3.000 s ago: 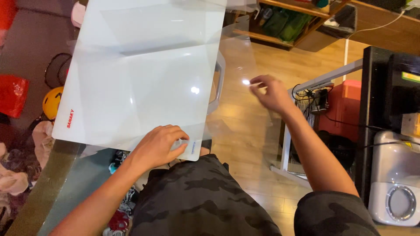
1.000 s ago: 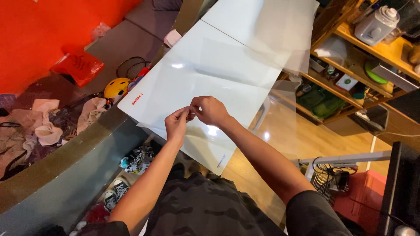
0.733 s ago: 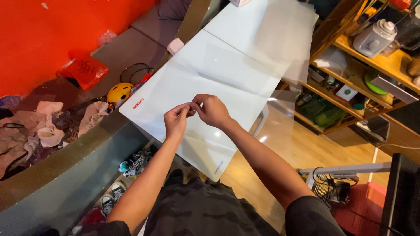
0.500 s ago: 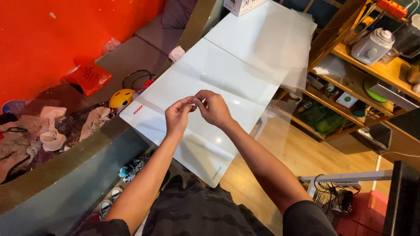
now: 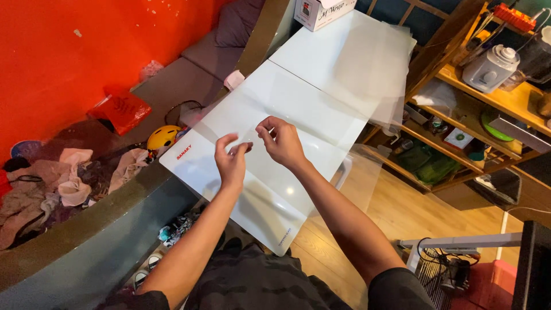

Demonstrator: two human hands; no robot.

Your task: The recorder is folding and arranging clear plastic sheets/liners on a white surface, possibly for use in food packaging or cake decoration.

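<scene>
Both your hands met at the middle of the frame, above a white panel [image 5: 270, 172] that lay slanting from centre to lower centre. Your left hand [image 5: 231, 162] had its thumb and forefinger pinched together, the other fingers curled loosely, and your right hand [image 5: 280, 140] pinched too, fingertips turned toward the left ones. Between them you held a thin clear film [image 5: 250, 139], barely visible against the panel; I could not tell how far it reached.

More translucent sheets [image 5: 373, 74] fanned out over a second white panel [image 5: 321, 63] in the upper centre, their edges hanging past its right side. One white box [image 5: 321, 10] sat at the top edge of the frame. At the left, against the red wall [image 5: 63, 63], you had a red bag [image 5: 122, 110], a yellow helmet [image 5: 163, 138] just beside the near panel's corner, and a heap of clothes [image 5: 63, 183]. At the upper right, wooden shelves [image 5: 499, 103] carried a blender [image 5: 489, 66]. Wood floor [image 5: 436, 218] showed at the lower right.
</scene>
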